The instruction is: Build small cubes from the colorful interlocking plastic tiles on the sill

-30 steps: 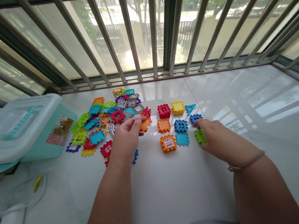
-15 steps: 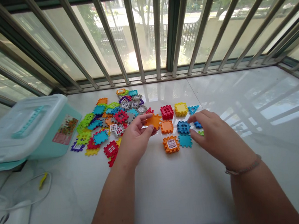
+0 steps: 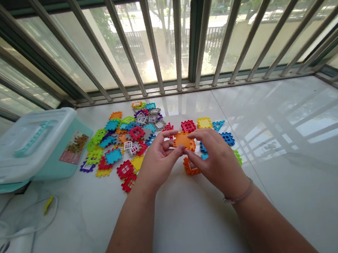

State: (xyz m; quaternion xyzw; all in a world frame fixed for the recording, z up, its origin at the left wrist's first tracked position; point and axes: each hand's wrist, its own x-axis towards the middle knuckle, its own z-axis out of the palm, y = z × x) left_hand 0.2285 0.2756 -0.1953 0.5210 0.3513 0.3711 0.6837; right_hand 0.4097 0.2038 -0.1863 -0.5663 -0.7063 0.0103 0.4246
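Pinching one orange tile (image 3: 182,140), left hand (image 3: 160,163), right hand (image 3: 219,157)

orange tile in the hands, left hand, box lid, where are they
orange tile (image 3: 182,140), head view, flat face
left hand (image 3: 159,164), head view, back of hand
box lid (image 3: 5,159), head view, top surface

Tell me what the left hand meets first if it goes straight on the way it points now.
The orange plastic interlocking tile comes first: the fingers of the left hand already seem to touch its edge, though depth is hard to judge from this view.
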